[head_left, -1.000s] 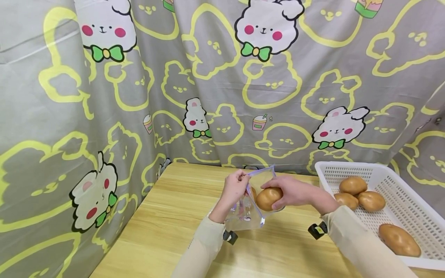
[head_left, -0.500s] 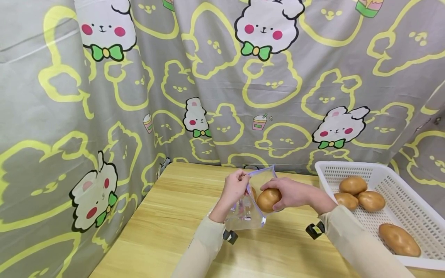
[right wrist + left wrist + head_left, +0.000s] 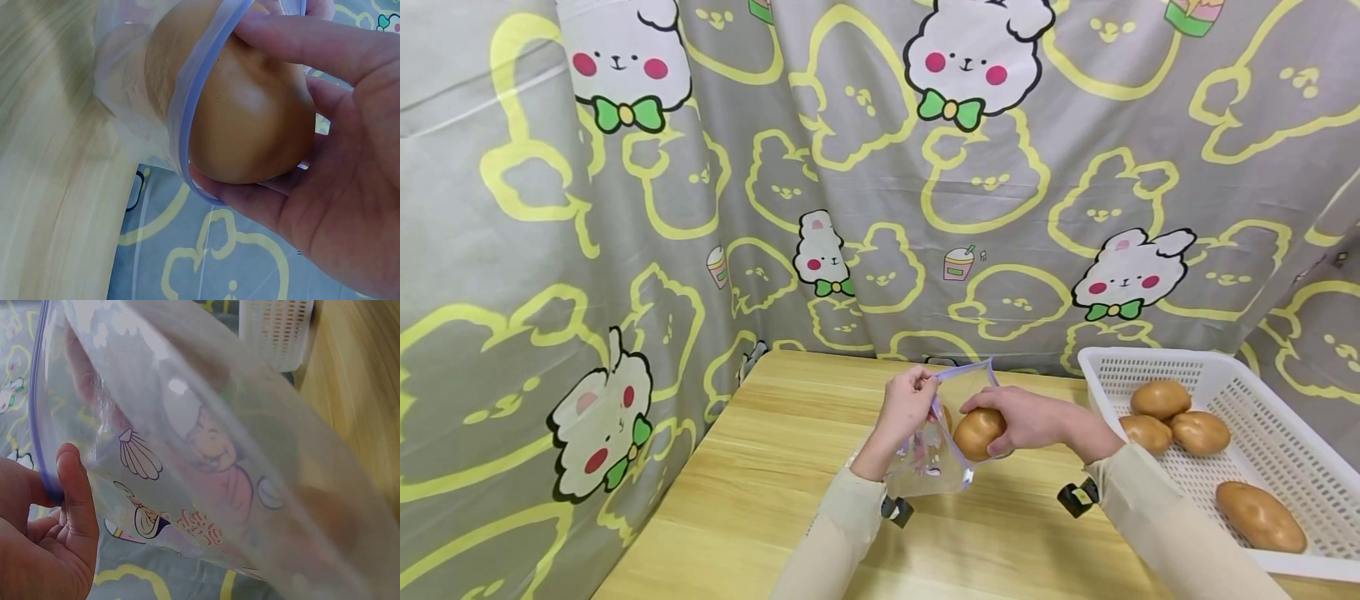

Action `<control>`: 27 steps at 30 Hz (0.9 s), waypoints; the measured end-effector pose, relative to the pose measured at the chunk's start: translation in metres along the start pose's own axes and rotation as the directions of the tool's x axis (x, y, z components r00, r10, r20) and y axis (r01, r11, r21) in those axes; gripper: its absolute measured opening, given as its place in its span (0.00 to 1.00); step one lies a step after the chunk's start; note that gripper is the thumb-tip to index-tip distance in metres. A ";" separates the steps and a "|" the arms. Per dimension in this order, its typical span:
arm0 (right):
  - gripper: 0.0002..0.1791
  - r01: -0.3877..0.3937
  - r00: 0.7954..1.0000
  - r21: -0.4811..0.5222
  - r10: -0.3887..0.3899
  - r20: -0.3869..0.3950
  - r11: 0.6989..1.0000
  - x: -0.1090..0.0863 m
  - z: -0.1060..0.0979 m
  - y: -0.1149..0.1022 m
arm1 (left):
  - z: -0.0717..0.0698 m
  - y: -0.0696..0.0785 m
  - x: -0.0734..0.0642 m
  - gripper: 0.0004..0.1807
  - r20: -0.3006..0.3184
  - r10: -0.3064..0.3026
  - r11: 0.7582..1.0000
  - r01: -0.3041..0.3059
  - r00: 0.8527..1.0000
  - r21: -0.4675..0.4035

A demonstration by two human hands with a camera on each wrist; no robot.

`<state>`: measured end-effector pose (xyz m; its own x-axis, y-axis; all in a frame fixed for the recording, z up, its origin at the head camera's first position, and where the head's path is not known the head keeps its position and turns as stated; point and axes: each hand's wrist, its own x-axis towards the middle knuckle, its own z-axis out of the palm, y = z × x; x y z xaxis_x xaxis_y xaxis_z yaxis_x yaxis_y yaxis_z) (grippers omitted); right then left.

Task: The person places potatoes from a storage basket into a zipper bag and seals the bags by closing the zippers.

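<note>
My left hand [image 3: 910, 398] pinches the purple rim of a clear zip bag [image 3: 951, 479] printed with cartoon figures. In the left wrist view, thumb and fingers of the left hand [image 3: 56, 531] close on that purple zip strip. My right hand [image 3: 1026, 418] grips a smooth brown potato [image 3: 979, 433] at the bag's mouth. The right wrist view shows the potato [image 3: 256, 119] partly inside the purple rim, with fingers and thumb of the right hand [image 3: 350, 144] around it. Another brown rounded shape [image 3: 947, 417] shows inside the bag, partly hidden.
A white perforated basket [image 3: 1195, 360] stands on the right of the wooden table [image 3: 737, 492], holding several potatoes, one of them a longer potato [image 3: 1261, 517] near the front. A patterned grey curtain [image 3: 880, 183] hangs behind and at left.
My right hand has shifted slightly left and down with the potato, a little deeper into the bag's mouth. The left hand keeps its place on the rim.
</note>
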<state>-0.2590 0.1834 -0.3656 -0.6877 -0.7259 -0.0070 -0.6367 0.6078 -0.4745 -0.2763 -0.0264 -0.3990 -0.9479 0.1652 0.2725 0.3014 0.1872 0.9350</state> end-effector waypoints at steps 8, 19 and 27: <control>0.31 0.000 1.000 0.045 0.000 0.013 0.999 -0.001 0.000 0.000 | 0.000 0.001 0.000 0.08 -0.006 0.009 1.000 -0.009 1.000 -0.004; 0.30 -0.035 0.999 -0.003 0.035 -0.016 0.999 0.003 0.006 0.000 | 0.001 -0.001 0.001 0.07 -0.002 0.028 1.000 -0.028 1.000 -0.004; 0.32 -0.035 0.999 -0.005 0.035 0.002 0.999 0.004 0.009 -0.003 | 0.001 0.003 -0.001 0.08 -0.002 -0.014 1.000 0.014 1.000 -0.014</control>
<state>-0.2569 0.1761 -0.3720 -0.7093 -0.7045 -0.0254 -0.6138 0.6349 -0.4692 -0.2746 -0.0248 -0.3966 -0.9520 0.1612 0.2601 0.2870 0.1758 0.9417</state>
